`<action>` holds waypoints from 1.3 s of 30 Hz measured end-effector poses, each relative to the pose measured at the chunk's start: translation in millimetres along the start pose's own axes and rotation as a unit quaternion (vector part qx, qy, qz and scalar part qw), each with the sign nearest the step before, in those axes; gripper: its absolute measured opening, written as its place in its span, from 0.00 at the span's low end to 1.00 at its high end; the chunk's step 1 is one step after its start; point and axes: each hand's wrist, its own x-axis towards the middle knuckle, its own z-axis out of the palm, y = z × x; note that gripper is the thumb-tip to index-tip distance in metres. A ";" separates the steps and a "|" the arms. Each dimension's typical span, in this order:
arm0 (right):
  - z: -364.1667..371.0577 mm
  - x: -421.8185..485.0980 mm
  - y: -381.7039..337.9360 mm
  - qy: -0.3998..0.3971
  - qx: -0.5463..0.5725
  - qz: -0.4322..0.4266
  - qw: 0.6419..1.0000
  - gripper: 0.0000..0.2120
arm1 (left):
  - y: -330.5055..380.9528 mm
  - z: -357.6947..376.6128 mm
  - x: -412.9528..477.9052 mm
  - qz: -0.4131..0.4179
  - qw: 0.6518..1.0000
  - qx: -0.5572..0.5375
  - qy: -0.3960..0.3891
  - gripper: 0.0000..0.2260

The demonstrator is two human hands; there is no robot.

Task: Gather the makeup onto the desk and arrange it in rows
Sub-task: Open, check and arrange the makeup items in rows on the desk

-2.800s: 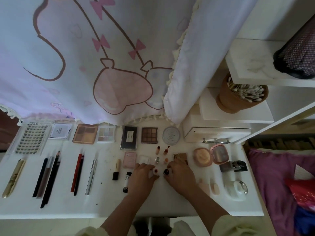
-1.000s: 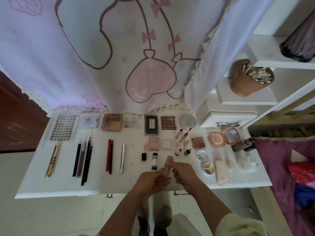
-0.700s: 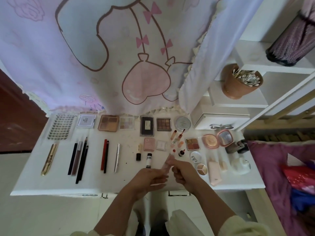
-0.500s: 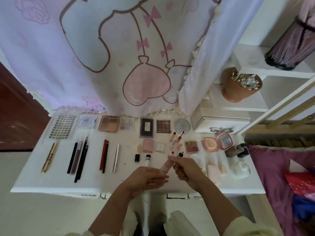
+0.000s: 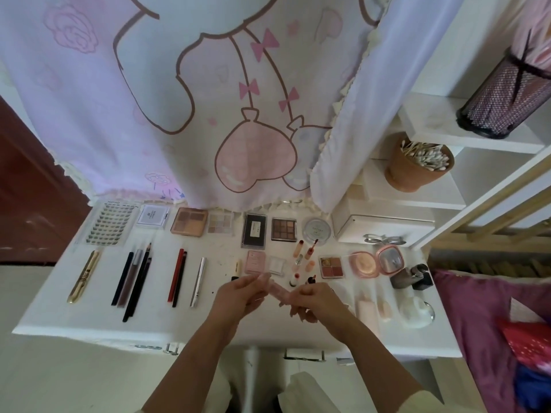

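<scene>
Left hand [image 5: 238,293] and right hand [image 5: 316,299] meet on one pink tube [image 5: 276,290], just above the front of the desk [image 5: 89,320].
Each pinches an end, and the tube hangs slanted between them, seemingly clear of the surface, just in front of the little lip bottles [image 5: 301,263]. Behind, the layout is well on: palettes [image 5: 189,222] along the back edge, pencils [image 5: 135,275] lined up in a second row on the left, compacts [image 5: 365,263] off to the right. So this reads as the arranging step, one piece at a time, and late in the job. Next move, I'd say: find a free slot in the middle row and lay the tube down straight, because those small bottles look easy to knock.
</scene>
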 end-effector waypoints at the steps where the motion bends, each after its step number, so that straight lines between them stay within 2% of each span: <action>1: 1.0 -0.7 -0.4 -0.004 -0.006 -0.007 1.000 0.08 | 0.1 1.8 -1.2 0.001 1.000 0.003 -0.010 0.15; 4: 2.2 -3.0 -3.7 -0.015 -0.045 -0.025 0.999 0.11 | 0.7 4.9 -3.3 -0.005 1.000 -0.002 -0.031 0.13; 6: 2.4 -4.0 -6.2 -0.008 -0.066 -0.033 0.997 0.12 | 2.1 3.9 -2.5 -0.012 0.999 -0.025 -0.032 0.15; 9: 0.8 -3.4 -10.0 0.069 -0.028 -0.032 0.997 0.17 | 6.0 4.5 -3.2 -0.032 0.994 -0.094 -0.047 0.19; 11: -0.6 -1.5 -12.3 0.122 0.011 -0.042 0.992 0.16 | 9.6 7.1 -5.3 -0.052 0.991 -0.116 -0.046 0.20; 14: 0.1 0.9 -16.3 0.148 0.017 -0.068 0.987 0.12 | 12.3 11.5 -7.9 -0.076 0.994 -0.070 -0.042 0.23; 18: 8.7 4.0 -22.0 0.120 -0.016 -0.072 0.990 0.11 | 14.3 18.4 -10.3 -0.059 0.996 0.039 -0.049 0.31; 23: 21.0 2.6 -26.6 0.063 -0.035 -0.097 0.993 0.09 | 13.3 19.7 -8.8 -0.021 0.990 0.119 -0.068 0.33; 28: 19.1 6.3 -25.1 0.105 -0.013 -0.091 0.990 0.11 | 14.2 17.9 -11.3 -0.021 0.991 0.118 -0.064 0.34; 33: 14.8 7.9 -28.9 0.107 0.005 -0.061 0.992 0.14 | 15.4 17.4 -8.9 -0.018 0.987 0.142 -0.073 0.24; 39: 13.0 8.1 -30.0 0.124 -0.028 -0.087 0.988 0.18 | 16.4 17.0 -7.7 -0.026 0.991 0.108 -0.080 0.22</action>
